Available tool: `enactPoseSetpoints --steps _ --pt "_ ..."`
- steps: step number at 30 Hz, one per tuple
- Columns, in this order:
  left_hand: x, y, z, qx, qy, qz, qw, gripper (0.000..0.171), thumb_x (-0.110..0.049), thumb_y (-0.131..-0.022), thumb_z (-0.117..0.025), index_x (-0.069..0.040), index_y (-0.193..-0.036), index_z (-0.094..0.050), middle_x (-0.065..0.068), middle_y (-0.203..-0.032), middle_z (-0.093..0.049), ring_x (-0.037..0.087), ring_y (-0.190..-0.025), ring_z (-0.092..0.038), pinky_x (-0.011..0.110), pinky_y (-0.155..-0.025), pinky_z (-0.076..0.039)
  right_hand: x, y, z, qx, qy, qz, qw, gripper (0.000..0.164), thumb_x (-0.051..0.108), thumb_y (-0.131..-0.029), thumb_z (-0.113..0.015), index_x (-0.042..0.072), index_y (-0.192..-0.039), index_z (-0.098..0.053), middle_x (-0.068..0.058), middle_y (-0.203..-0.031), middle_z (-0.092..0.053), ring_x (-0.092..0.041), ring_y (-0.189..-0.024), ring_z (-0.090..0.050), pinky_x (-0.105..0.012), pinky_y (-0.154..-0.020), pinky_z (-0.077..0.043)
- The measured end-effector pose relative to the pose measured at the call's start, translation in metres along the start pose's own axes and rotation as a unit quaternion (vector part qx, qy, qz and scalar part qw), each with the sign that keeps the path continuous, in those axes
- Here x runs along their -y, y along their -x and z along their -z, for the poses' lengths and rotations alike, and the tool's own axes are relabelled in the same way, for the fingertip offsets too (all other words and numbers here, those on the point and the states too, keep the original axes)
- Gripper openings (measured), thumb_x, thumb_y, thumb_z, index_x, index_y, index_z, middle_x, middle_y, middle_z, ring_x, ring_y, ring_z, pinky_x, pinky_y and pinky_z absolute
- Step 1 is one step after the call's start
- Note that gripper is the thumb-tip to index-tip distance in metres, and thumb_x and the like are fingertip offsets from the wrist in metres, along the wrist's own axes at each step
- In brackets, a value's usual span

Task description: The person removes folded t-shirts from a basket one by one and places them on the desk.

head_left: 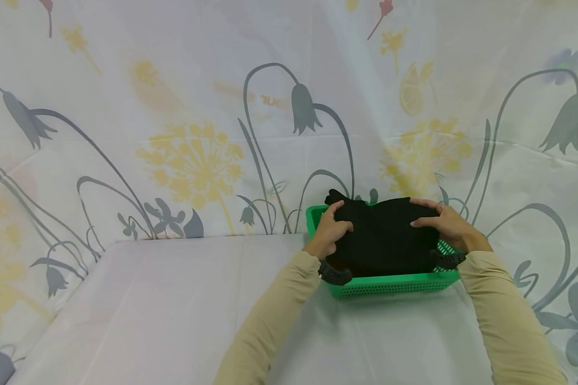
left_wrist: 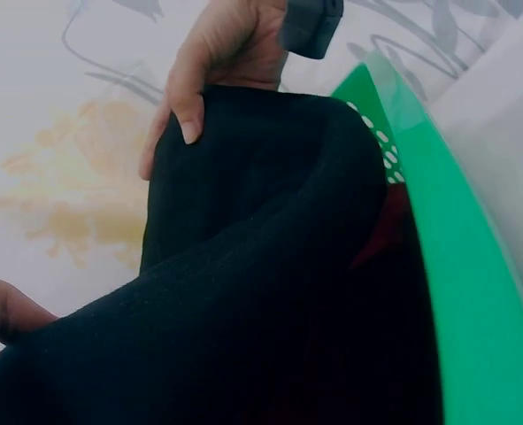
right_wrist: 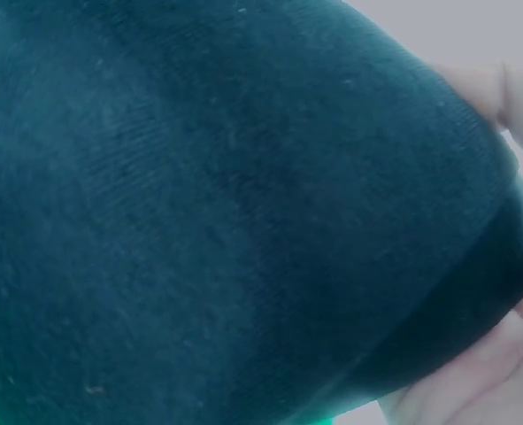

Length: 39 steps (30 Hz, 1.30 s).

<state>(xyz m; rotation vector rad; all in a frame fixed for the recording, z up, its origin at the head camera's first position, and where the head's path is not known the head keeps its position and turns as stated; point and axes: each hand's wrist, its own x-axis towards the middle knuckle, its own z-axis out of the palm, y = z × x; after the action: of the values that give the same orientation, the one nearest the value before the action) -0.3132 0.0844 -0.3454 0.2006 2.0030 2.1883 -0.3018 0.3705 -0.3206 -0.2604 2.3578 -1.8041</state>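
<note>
A folded black cloth (head_left: 385, 235) is held over a green plastic basket (head_left: 390, 283), hiding most of its inside. My left hand (head_left: 329, 230) pinches the cloth's left side, thumb on the near face. At the opposite side, my right hand (head_left: 445, 222) grips it between thumb and fingers. The left wrist view has the cloth (left_wrist: 243, 221) bending in a soft fold between the two hands, close to the basket's green rim (left_wrist: 473, 292). In the right wrist view the dark fabric (right_wrist: 243, 195) fills most of the picture.
Something dark red (left_wrist: 385, 226) shows inside the basket below the cloth. The basket stands on a white-covered table (head_left: 183, 299), near its back edge. A flower-printed curtain (head_left: 197, 107) hangs right behind. Dark wrist straps (head_left: 336, 274) sit low over the basket's front rim.
</note>
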Motion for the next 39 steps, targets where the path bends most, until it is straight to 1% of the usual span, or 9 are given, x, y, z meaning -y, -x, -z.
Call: enactPoseSetpoints --steps 5,11,19,21,25,28,31,35,39 --pt "-0.007 0.002 0.002 0.012 0.015 -0.007 0.9998 0.071 0.007 -0.084 -0.059 -0.023 -0.147 -0.044 0.008 -0.155 -0.028 0.030 -0.130 -0.039 0.044 -0.097 -0.038 0.005 0.001 0.001 -0.010 -0.011 0.002 1.000 0.075 0.008 -0.094 -0.063 0.009 -0.155 -0.021 -0.028 -0.153 -0.014 -0.004 -0.099 -0.060 -0.030 -0.085 -0.051" --pt "-0.012 0.002 0.004 0.014 0.023 -0.011 0.9996 0.071 0.008 -0.084 -0.060 -0.022 -0.146 -0.045 0.007 -0.156 -0.025 0.029 -0.136 -0.033 0.044 -0.099 -0.037 0.012 0.003 0.002 -0.021 -0.007 -0.005 1.000 0.075 0.010 -0.094 -0.064 0.014 -0.156 -0.022 -0.025 -0.157 -0.006 -0.001 -0.099 -0.058 -0.027 -0.084 -0.050" --pt "-0.018 0.003 0.008 0.034 0.027 -0.024 0.9988 0.071 0.008 -0.084 -0.059 -0.023 -0.147 -0.044 0.007 -0.157 -0.022 0.029 -0.138 -0.029 0.046 -0.101 -0.035 0.022 0.008 0.001 -0.029 -0.029 0.003 0.999 0.073 0.007 -0.095 -0.062 0.016 -0.156 -0.023 -0.020 -0.159 -0.005 0.002 -0.103 -0.056 -0.024 -0.083 -0.050" --pt "-0.019 0.004 0.010 0.038 0.027 -0.027 0.9986 0.071 0.007 -0.084 -0.059 -0.024 -0.147 -0.044 0.008 -0.157 -0.022 0.031 -0.137 -0.029 0.047 -0.101 -0.035 0.024 0.010 0.000 -0.027 -0.040 0.014 0.999 0.073 0.005 -0.095 -0.063 0.014 -0.155 -0.023 -0.018 -0.159 -0.009 0.001 -0.104 -0.057 -0.024 -0.084 -0.050" --pt "-0.022 0.006 0.014 0.050 0.032 -0.034 0.9977 0.072 0.008 -0.084 -0.059 -0.025 -0.147 -0.044 0.008 -0.155 -0.026 0.032 -0.131 -0.037 0.048 -0.101 -0.036 0.028 0.015 -0.003 -0.028 -0.057 0.040 0.997 0.073 0.004 -0.093 -0.064 0.012 -0.155 -0.026 -0.008 -0.148 -0.031 -0.001 -0.105 -0.058 -0.024 -0.084 -0.050" --pt "-0.025 0.009 0.017 0.055 0.034 -0.035 0.9973 0.072 0.007 -0.084 -0.059 -0.026 -0.147 -0.044 0.007 -0.152 -0.029 0.031 -0.126 -0.043 0.048 -0.099 -0.038 0.031 0.019 -0.005 -0.035 -0.051 0.044 0.997 0.073 0.004 -0.093 -0.064 0.014 -0.154 -0.027 -0.006 -0.145 -0.034 -0.001 -0.107 -0.058 -0.025 -0.084 -0.051" --pt "-0.028 0.012 0.020 0.056 0.031 -0.033 0.9974 0.071 0.006 -0.085 -0.059 -0.027 -0.146 -0.044 0.007 -0.153 -0.028 0.031 -0.124 -0.043 0.047 -0.098 -0.039 0.035 0.022 -0.007 -0.046 -0.020 0.035 0.998 0.073 0.008 -0.094 -0.065 0.017 -0.155 -0.027 -0.009 -0.157 -0.019 -0.002 -0.113 -0.053 -0.024 -0.084 -0.050" --pt "-0.032 0.018 0.026 0.060 0.027 -0.034 0.9973 0.071 0.004 -0.086 -0.060 -0.029 -0.146 -0.044 0.008 -0.154 -0.023 0.031 -0.125 -0.041 0.046 -0.097 -0.039 0.039 0.026 -0.011 -0.057 0.007 0.030 0.998 0.072 0.011 -0.094 -0.065 0.019 -0.155 -0.027 -0.003 -0.162 0.004 -0.016 -0.130 -0.037 -0.020 -0.077 -0.049" --pt "-0.034 0.022 0.033 0.066 0.035 -0.038 0.9965 0.071 0.004 -0.086 -0.061 -0.030 -0.146 -0.044 0.007 -0.151 -0.028 0.030 -0.121 -0.046 0.046 -0.097 -0.040 0.041 0.031 -0.018 -0.051 -0.030 0.049 0.997 0.072 0.006 -0.094 -0.064 0.018 -0.154 -0.028 0.000 -0.161 0.009 -0.017 -0.129 -0.037 -0.020 -0.077 -0.049"
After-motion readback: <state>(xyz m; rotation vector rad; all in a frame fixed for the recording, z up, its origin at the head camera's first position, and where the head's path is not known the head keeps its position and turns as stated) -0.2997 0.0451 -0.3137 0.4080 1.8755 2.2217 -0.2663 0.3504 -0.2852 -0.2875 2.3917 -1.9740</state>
